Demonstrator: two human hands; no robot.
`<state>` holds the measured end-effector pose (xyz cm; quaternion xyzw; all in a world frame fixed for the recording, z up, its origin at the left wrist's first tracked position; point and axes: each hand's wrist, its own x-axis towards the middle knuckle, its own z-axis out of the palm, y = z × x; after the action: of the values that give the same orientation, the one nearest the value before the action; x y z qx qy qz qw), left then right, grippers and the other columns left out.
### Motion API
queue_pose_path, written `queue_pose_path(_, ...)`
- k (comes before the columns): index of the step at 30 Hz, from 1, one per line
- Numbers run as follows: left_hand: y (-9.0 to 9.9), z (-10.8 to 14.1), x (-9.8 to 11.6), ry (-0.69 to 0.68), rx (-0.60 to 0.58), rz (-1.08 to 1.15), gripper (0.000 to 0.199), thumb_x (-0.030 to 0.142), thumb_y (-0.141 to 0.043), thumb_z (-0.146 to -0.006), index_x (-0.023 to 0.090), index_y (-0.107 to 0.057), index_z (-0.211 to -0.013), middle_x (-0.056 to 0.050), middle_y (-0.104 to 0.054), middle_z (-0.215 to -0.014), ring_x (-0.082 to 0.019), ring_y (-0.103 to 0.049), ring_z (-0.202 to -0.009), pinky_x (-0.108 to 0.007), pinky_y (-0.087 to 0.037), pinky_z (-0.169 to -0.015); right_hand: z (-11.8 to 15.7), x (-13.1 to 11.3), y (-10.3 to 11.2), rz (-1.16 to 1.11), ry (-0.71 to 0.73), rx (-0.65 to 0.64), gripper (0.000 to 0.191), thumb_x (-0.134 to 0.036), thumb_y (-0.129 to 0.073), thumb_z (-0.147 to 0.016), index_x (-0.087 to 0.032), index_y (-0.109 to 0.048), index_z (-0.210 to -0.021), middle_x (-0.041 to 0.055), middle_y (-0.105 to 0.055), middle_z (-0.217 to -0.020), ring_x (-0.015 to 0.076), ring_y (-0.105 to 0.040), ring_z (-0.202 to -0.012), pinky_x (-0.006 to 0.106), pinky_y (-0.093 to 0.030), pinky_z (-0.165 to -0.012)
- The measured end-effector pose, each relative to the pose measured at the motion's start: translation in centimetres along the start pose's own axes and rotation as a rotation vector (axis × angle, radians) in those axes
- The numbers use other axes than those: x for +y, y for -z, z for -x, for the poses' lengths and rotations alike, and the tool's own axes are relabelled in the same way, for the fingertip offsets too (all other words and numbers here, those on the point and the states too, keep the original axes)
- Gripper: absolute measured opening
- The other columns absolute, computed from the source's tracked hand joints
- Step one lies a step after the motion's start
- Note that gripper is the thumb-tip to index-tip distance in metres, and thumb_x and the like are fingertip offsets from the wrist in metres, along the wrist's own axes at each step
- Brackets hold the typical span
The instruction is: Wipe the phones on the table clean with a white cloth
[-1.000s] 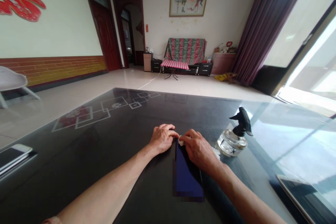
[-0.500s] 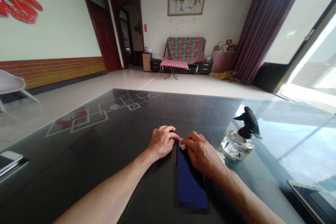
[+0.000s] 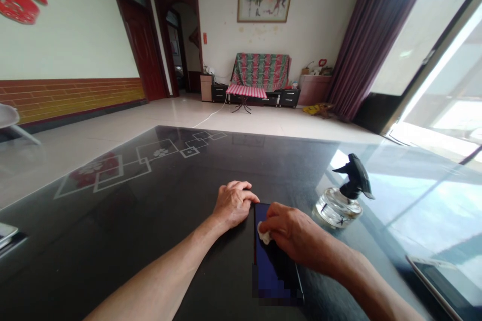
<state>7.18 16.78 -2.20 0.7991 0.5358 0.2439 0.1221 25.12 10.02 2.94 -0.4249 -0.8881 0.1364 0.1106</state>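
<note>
A smartphone [image 3: 269, 273] lies face up on the dark glossy table [image 3: 181, 180], its screen bluish and its lower part pixelated. My left hand [image 3: 234, 203] rests on the table, fingers loosely stretched, one fingertip touching the phone's top left corner. Pinched in my right hand [image 3: 291, 230] is a crumpled white tissue [image 3: 264, 234], pressed on the upper half of the screen. That hand covers part of the phone's right side. Just right of it stands a clear spray bottle [image 3: 339, 205] with a black trigger head.
Another phone [image 3: 446, 286] lies at the table's right front. A white device [image 3: 6, 233] is cut off at the left edge. Beyond the table are a small stand with a striped cloth [image 3: 246, 92] and a white chair [image 3: 9, 118].
My right hand has moved the tissue down the screen, from the phone's top edge towards me. My left hand stays at the corner. The view has shifted slightly.
</note>
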Motion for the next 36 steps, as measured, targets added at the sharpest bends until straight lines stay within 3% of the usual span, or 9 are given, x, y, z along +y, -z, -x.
queue_pose_path(8,-0.2,-0.1,-0.2,-0.003,0.01,0.015,0.034,0.013,-0.051,-0.081,0.036,-0.076,-0.08,0.006,-0.063,-0.121,-0.02,-0.049,-0.118,-0.042,-0.035,-0.102,1.2,-1.9,1.6,-0.187,0.014,-0.193,0.042,-0.003,-0.05,-0.074,-0.034,-0.073,-0.087,-0.0068,-0.065,-0.09,0.0088,-0.06,-0.078,0.016,-0.042,-0.073)
queue_pose_path(10,-0.2,0.0,-0.2,-0.002,0.015,0.022,0.034,0.013,-0.051,-0.081,0.036,-0.076,-0.079,0.006,-0.064,-0.12,-0.02,-0.049,-0.118,-0.042,-0.035,-0.102,1.0,-1.6,1.0,-0.132,0.019,-0.154,0.037,-0.005,-0.05,-0.077,-0.032,-0.073,-0.086,-0.0046,-0.063,-0.089,0.0102,-0.059,-0.078,0.018,-0.042,-0.071)
queue_pose_path(14,-0.1,0.1,0.0,0.005,0.036,0.039,0.031,0.013,-0.051,-0.08,0.033,-0.074,-0.078,0.006,-0.064,-0.12,-0.02,-0.05,-0.117,-0.041,-0.035,-0.101,0.0,-0.4,-0.6,0.043,-0.009,0.042,0.028,-0.011,-0.048,-0.085,-0.027,-0.07,-0.091,0.0021,-0.059,-0.091,0.0148,-0.055,-0.082,0.024,-0.042,-0.073)
queue_pose_path(21,0.0,0.2,0.2,0.021,0.041,0.073,0.026,0.011,-0.053,-0.078,0.028,-0.072,-0.08,0.004,-0.065,-0.12,-0.02,-0.05,-0.118,-0.041,-0.035,-0.101,-1.0,0.5,-2.6,0.192,-0.074,0.238,0.028,-0.014,-0.045,-0.091,-0.028,-0.065,-0.105,0.0041,-0.058,-0.098,0.0184,-0.051,-0.088,0.031,-0.039,-0.08)
queue_pose_path(31,0.1,0.2,0.3,0.018,0.04,0.075,0.028,0.01,-0.052,-0.078,0.029,-0.072,-0.078,0.004,-0.065,-0.12,-0.021,-0.049,-0.119,-0.042,-0.034,-0.101,-1.4,1.5,-2.3,0.263,-0.19,0.253,0.031,-0.014,-0.043,-0.091,-0.028,-0.065,-0.109,0.0054,-0.057,-0.095,0.0197,-0.051,-0.085,0.031,-0.04,-0.074)
queue_pose_path(36,0.1,0.3,0.4,0.015,0.028,0.07,0.029,0.01,-0.051,-0.078,0.029,-0.073,-0.078,0.005,-0.064,-0.12,-0.021,-0.049,-0.118,-0.043,-0.035,-0.101,-1.5,1.0,-2.6,0.266,-0.113,0.255,0.03,-0.014,-0.044,-0.091,-0.029,-0.065,-0.108,0.0049,-0.057,-0.095,0.0197,-0.05,-0.087,0.032,-0.038,-0.078)
